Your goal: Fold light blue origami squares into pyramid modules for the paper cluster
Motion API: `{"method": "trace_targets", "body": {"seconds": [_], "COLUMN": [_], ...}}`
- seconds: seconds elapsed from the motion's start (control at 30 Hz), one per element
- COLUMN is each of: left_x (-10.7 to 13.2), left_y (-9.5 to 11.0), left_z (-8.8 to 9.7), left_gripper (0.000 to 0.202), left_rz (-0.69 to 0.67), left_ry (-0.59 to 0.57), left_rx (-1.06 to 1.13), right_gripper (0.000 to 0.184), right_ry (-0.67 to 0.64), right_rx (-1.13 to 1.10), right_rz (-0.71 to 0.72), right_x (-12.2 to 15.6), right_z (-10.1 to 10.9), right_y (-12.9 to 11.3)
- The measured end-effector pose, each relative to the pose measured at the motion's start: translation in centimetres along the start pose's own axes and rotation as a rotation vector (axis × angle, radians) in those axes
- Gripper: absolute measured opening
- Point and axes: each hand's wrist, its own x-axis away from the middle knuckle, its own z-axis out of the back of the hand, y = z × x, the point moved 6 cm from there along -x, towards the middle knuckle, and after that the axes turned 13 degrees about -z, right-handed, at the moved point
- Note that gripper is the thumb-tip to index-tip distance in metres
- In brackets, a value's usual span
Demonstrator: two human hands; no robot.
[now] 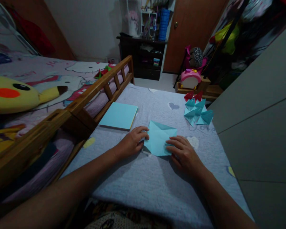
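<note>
A light blue sheet of origami paper (pixel 159 140) with folded-in edges lies before me on the pale blue bedsheet (pixel 138 181). At its left edge, my left hand (pixel 133 140) has its fingers curled and closed on the paper; the thumb side is partly hidden. My right hand (pixel 182 151) rests on the right part of the paper, fingers stretched out and a little apart. Beyond my left hand sits a stack of square blue paper (pixel 120 115). Several folded blue paper pieces (pixel 197 111) stand at the far right, with red folded pieces (pixel 193 96) behind them.
A wooden bed rail (pixel 100 82) runs along the left, with a yellow plush toy (pixel 16 95) on the bed beyond. To the right rises a pale cabinet (pixel 259 111). A dark low cabinet (pixel 143 58) and a brown door (pixel 188 28) are at the back.
</note>
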Motion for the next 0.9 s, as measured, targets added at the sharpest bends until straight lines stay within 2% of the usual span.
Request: {"method": "trace_targets", "body": {"seconds": [0.17, 0.27, 0.37, 0.57, 0.7, 0.8, 0.9], "left_x": [0.7, 1.1, 1.6, 2.0, 2.1, 2.4, 2.8], "left_y": [2.2, 3.0, 3.1, 2.7, 2.5, 2.3, 2.1], "left_z": [0.5, 0.4, 0.3, 0.0, 0.1, 0.3, 0.5], "left_gripper": [0.028, 0.015, 0.013, 0.013, 0.016, 0.011, 0.004], "left_rz": [-0.128, -0.146, -0.151, -0.105, -0.039, -0.003, 0.027], "left_ry": [-0.027, -0.051, -0.084, -0.139, -0.148, -0.126, -0.067], "left_rx": [-0.263, -0.357, -0.425, -0.391, -0.335, -0.258, -0.178], "right_gripper": [0.024, 0.024, 0.023, 0.017, 0.018, 0.023, 0.025], "right_ry": [-0.015, -0.032, -0.061, -0.091, -0.127, -0.152, -0.123], "right_rx": [-0.063, -0.102, -0.147, -0.206, -0.243, -0.268, -0.257], "right_rz": [-0.007, -0.006, -0.041, -0.206, -0.258, -0.265, -0.288], "right_x": [0.0, -0.1, 0.0, 0.0, -0.2, -0.4, -0.5], "right_z": [-0.1, -0.1, -0.2, -0.6, -0.8, -0.9, -1.0], "right_y": [-0.5, -0.6, -0.5, 0.2, 0.5, 0.5, 0.6]}}
